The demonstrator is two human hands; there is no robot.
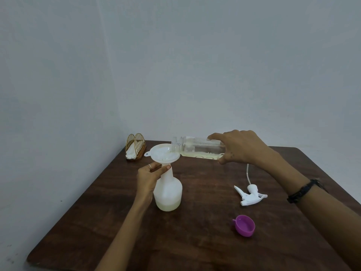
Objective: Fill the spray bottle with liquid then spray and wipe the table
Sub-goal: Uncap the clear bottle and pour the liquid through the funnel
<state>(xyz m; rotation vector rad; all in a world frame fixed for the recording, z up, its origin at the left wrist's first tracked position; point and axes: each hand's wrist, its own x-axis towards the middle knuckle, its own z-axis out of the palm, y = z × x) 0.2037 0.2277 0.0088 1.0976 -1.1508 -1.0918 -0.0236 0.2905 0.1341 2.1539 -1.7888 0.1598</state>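
Observation:
A white translucent spray bottle (169, 194) stands on the dark wooden table (195, 241), pale liquid filling its bottom part. A white funnel (163, 155) sits in its neck. My left hand (149, 178) grips the neck just under the funnel. My right hand (239, 147) holds a clear bottle (197, 146) tipped on its side, its mouth over the funnel and pale liquid lying along its lower side. The white trigger spray head (250, 194) with its tube lies on the table to the right, off the bottle.
A purple cap (244, 225) lies open side up at the front right. A wicker napkin holder (135, 146) with white tissue stands at the table's back left corner by the wall. A black band circles the right wrist.

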